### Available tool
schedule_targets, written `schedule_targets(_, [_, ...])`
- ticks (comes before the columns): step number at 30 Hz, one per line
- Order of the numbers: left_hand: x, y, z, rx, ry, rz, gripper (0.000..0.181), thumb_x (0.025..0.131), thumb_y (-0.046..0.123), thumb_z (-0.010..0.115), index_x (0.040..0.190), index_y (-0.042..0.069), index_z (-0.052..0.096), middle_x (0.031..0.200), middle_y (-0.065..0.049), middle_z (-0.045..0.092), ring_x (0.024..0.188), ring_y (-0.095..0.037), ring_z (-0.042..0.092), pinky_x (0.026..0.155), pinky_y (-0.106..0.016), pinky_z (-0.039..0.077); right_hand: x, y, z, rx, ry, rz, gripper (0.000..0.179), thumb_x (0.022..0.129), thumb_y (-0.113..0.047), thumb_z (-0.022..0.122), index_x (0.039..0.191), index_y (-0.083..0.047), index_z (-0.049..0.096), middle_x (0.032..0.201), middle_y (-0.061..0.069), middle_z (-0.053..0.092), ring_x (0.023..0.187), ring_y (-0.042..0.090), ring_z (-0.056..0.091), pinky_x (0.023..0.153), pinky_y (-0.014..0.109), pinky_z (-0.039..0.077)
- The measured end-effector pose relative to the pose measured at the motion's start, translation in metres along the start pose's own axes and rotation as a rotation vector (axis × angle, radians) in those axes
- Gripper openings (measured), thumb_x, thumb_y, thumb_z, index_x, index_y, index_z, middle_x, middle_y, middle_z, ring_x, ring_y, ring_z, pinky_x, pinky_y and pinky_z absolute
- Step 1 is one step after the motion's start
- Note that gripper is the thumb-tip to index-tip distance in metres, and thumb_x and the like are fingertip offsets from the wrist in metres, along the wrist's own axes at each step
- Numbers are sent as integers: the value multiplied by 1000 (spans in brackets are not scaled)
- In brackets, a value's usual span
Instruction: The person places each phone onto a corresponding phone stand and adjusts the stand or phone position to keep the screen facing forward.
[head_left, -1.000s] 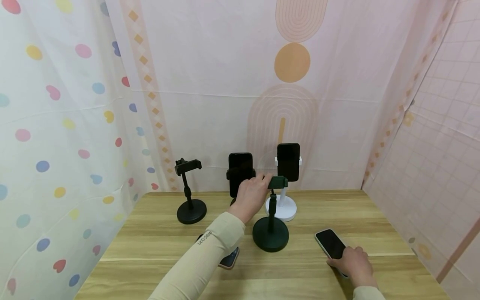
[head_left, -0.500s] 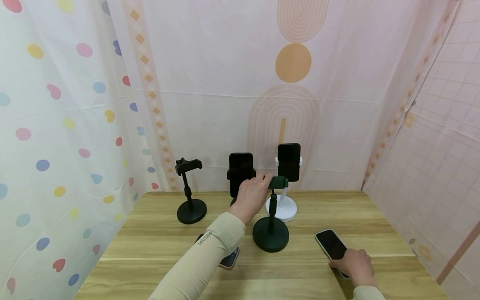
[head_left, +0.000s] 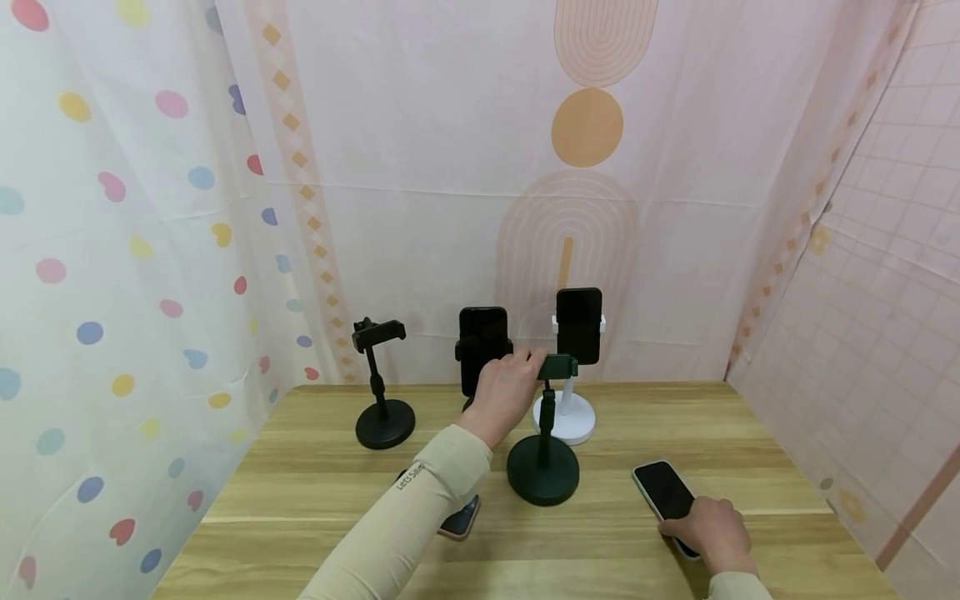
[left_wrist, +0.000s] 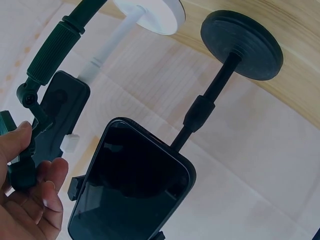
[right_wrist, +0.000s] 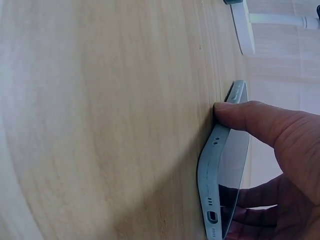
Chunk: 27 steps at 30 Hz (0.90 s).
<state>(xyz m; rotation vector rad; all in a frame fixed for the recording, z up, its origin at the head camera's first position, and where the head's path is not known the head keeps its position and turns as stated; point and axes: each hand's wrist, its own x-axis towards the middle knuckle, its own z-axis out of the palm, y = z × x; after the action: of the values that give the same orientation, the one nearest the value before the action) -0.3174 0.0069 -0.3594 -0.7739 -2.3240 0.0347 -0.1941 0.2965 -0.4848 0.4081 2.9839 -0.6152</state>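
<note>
My left hand (head_left: 504, 396) grips the left end of the clamp on a dark green phone stand (head_left: 543, 472). In the left wrist view, its thumb and curled fingers lie around the green clamp (left_wrist: 22, 172), which holds no phone. At the right, my right hand (head_left: 712, 533) holds a phone (head_left: 663, 490) in a pale case, screen up, at the tabletop. The right wrist view shows my thumb on one long edge of the phone (right_wrist: 212, 170) and the fingers at the opposite side. The fingertips there are partly hidden.
Behind my left hand, a black stand bears a phone (head_left: 483, 333). A white stand (head_left: 566, 419) bears another phone (head_left: 579, 325). A black stand (head_left: 385, 423) without a phone is at the left. Under my left forearm lies a partly hidden phone (head_left: 461, 521) on the wooden table (head_left: 300, 483).
</note>
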Motion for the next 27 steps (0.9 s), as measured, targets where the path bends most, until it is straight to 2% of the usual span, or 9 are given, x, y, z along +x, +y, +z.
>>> schedule_targets(9, [0,-2,-2,-60,-40,-25,35,92,31,73,122,17,60,101,-2,67,75,-15,66,58,-28,53,0,-1,0,15,3,11,63,73,-44,80,90,14,64,81,24,60,75,36,59,64,49,51])
schedule_targets(17, [-1,-4,-4,-163,-93,-56,63,91,29,74,146,12,47,118,-6,67,84,-16,69,64,-26,55,-3,-3,3,41,46,17,63,71,-45,80,88,13,64,79,24,61,73,36,60,62,49,50])
schedule_targets(27, [-6,-8,-4,-172,-114,-88,58,93,35,70,141,8,53,115,-7,69,74,-13,68,61,-25,54,-3,-6,5,60,83,0,61,70,-45,79,83,12,64,77,23,60,71,34,59,60,49,50])
